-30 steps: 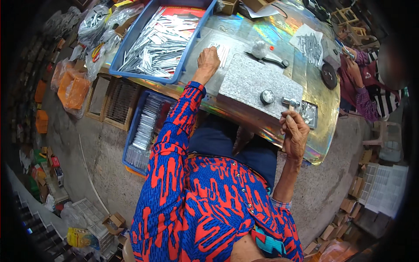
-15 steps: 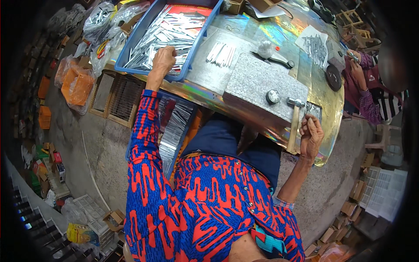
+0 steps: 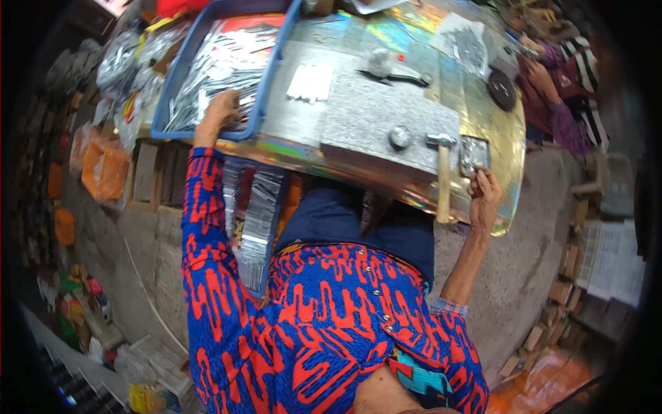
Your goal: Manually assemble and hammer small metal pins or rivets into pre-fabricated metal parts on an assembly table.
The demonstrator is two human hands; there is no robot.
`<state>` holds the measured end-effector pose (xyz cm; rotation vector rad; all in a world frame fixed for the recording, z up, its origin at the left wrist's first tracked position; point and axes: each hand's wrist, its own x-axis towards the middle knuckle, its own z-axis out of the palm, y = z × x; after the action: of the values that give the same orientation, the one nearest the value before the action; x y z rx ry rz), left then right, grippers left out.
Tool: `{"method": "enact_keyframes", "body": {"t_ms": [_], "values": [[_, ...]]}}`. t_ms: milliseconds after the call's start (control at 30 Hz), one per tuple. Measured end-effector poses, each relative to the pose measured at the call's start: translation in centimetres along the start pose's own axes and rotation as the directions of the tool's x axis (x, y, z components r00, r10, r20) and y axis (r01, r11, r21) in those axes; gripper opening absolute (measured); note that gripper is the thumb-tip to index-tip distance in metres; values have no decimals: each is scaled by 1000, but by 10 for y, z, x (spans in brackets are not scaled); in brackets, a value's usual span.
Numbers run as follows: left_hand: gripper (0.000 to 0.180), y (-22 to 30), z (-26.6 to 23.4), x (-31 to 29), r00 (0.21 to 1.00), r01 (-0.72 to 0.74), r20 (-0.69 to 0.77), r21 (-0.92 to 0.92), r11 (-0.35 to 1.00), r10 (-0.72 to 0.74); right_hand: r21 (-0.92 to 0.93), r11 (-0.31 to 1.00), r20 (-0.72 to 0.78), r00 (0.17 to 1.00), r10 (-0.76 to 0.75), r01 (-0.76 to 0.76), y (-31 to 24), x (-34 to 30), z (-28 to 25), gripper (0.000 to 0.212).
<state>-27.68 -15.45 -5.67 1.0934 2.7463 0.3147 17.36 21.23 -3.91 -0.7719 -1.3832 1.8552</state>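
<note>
My left hand [image 3: 221,114] reaches into the near end of a blue plastic tray [image 3: 160,103] heaped with thin metal strips [image 3: 227,58]. Its fingers curl down among the strips, and what they hold is hidden. My right hand [image 3: 487,194] is at the table's right front edge, beside a small dark tray [image 3: 474,153] of tiny shiny parts. Thumb and fingertips come together there in a pinch; anything in it is too small to make out. A hammer [image 3: 444,183] lies just left of that hand, its wooden handle overhanging the edge.
A grey stone block [image 3: 386,110] bears a small round metal piece [image 3: 399,137]. Behind it lies a dark-handled tool [image 3: 403,74]; left of it, a row of strips [image 3: 310,83]. Another strip-filled bin [image 3: 258,207] stands below the table. A co-worker's hands [image 3: 541,79] show at far right.
The view has shifted, so the table sits further left. My left hand stays low over the strips in the tray; my right hand remains beside the small parts tray, pinched.
</note>
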Motion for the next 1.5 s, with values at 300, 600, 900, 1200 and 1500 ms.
{"method": "enact_keyframes", "body": {"t_ms": [300,600,900,1200,1500], "values": [[16,11,-4,-12,995,-15,-98,-61,998,9,-408,912,-126,986,-112,52,13,38,-32,16],[9,26,-23,-26,990,24,-141,170,985,0,-884,448,-2,960,-281,129,35,75,-48,20],[12,50,-34,-39,893,-123,-451,-256,959,-6,-940,188,190,893,-408,286,45,82,-38,13],[11,186,-21,-54,995,-64,-57,-994,-91,-77,-943,-176,327,879,-347,282,51,87,-30,7],[14,278,-1,-52,977,194,145,-913,-359,159,-911,348,82,925,-370,220,31,83,-41,16]]}}
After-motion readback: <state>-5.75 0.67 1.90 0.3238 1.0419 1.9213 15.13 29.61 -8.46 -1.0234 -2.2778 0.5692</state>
